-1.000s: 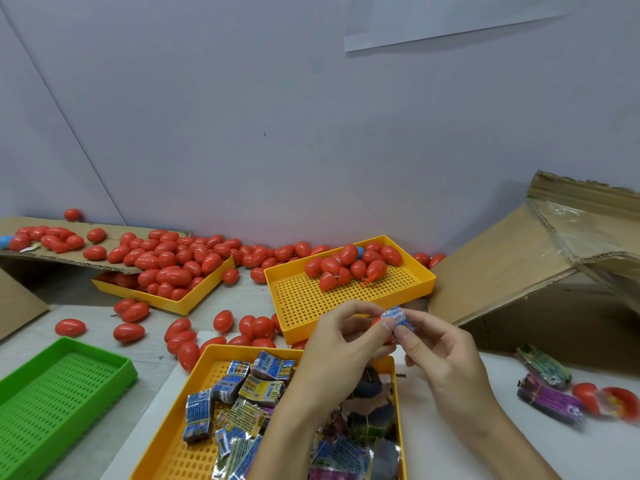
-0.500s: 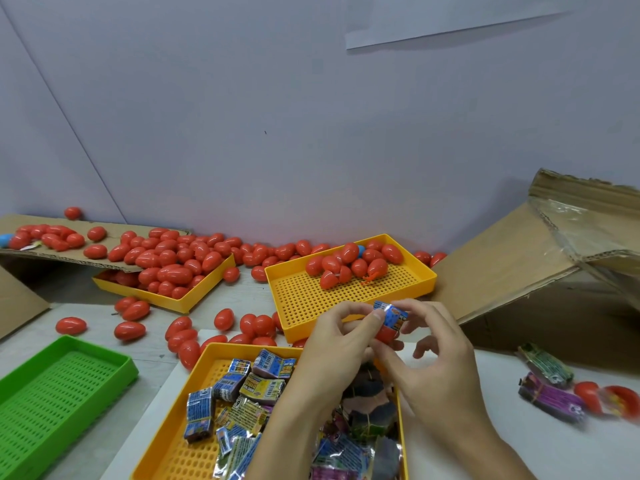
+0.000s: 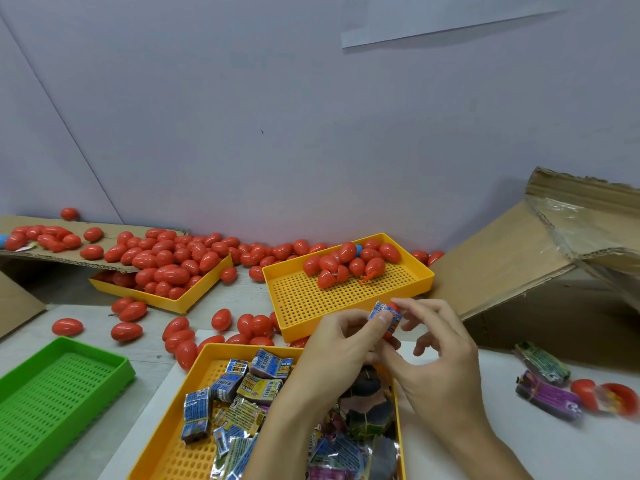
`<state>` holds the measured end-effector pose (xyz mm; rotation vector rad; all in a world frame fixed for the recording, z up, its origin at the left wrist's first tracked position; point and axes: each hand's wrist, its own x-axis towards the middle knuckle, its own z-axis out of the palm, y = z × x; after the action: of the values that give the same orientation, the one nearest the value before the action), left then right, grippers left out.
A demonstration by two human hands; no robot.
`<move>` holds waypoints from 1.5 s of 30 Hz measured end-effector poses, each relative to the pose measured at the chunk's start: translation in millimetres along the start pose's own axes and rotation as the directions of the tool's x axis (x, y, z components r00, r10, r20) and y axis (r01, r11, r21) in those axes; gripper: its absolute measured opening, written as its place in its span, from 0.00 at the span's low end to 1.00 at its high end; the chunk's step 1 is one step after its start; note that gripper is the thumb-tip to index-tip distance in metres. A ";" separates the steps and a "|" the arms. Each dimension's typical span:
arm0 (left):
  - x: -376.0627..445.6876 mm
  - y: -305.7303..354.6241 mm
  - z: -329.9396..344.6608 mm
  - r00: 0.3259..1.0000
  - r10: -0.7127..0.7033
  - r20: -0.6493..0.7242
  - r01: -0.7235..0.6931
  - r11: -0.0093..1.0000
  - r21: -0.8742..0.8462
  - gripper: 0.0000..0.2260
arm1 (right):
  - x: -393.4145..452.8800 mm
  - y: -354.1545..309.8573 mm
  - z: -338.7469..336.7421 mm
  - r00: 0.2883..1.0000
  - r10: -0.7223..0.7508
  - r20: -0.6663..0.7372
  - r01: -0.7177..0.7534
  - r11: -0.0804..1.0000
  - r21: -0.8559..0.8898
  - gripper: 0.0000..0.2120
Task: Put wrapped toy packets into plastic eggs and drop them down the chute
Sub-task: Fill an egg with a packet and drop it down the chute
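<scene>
My left hand [image 3: 337,344] and my right hand [image 3: 441,362] meet above the near yellow tray [image 3: 207,351], which holds several wrapped toy packets. A blue packet [image 3: 381,311] sits under my left thumb, pushed against a small red egg [image 3: 388,333] that is mostly hidden by my fingers. My right index fingertip and thumb pinch the red egg at its top and bottom, and the other right fingers hang curled. The cardboard chute [image 3: 502,265] slopes up at the right.
A second yellow tray [image 3: 346,299] behind my hands holds several red eggs. A third tray [image 3: 194,301] at the left overflows with eggs, and more lie loose on the table. A green tray [image 3: 62,386] sits front left. Two packets [image 3: 547,400] and an open egg [image 3: 613,396] lie right.
The blue packet has gone from my right fingertips to under my left thumb, against the red egg. My right fingers have loosened and shifted round the egg.
</scene>
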<state>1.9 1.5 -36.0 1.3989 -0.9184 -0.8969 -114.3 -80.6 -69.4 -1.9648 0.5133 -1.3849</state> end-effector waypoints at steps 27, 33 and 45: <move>1.2 -3.4 6.9 0.989 0.128 -0.074 -0.111 0.973 0.202 0.10 | -3.6 3.0 4.4 0.999 -0.023 -0.031 0.022 0.999 -0.034 0.26; 1.3 -4.4 9.0 0.989 0.133 -0.066 -0.120 0.978 0.174 0.09 | -1.2 8.6 2.7 0.998 -0.043 -0.039 0.042 0.998 -0.047 0.28; -0.3 -3.1 3.7 0.985 0.171 -0.025 -0.159 0.954 0.254 0.10 | -1.4 4.6 -2.0 0.995 0.006 0.096 -0.006 1.000 0.004 0.27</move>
<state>-1.6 0.4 -39.2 1.5249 -1.1254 -0.6340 -116.4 -83.5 -73.2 -2.0135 0.4704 -1.2792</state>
